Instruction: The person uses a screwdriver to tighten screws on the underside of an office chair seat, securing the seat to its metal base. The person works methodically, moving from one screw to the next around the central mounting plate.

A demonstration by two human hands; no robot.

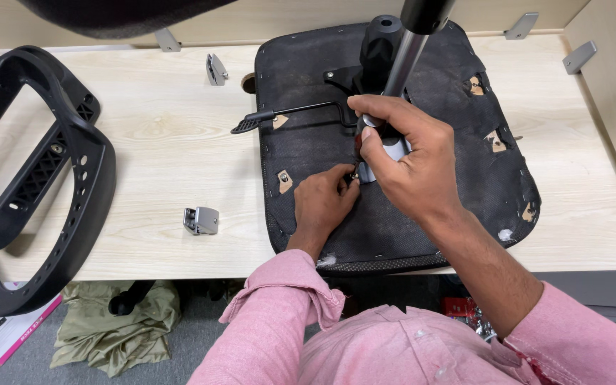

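Right hand [408, 160] clamped around metal tool [386, 146] on upturned seat cushion [465, 178], left hand [326, 203] fingertips pinched together just beside tool tip, lever [286, 114] beyond fingers

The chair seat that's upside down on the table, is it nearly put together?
Not nearly. Done: the black mechanism sits on the upturned seat, lever attached. In hand: the right hand grips a silver tool while the left hand pinches something small at its tip. Left: the backrest frame and a grey bracket lie loose on the table.

Bare table [158, 128] lies open between seat base [465, 185] and black frame [51, 178].
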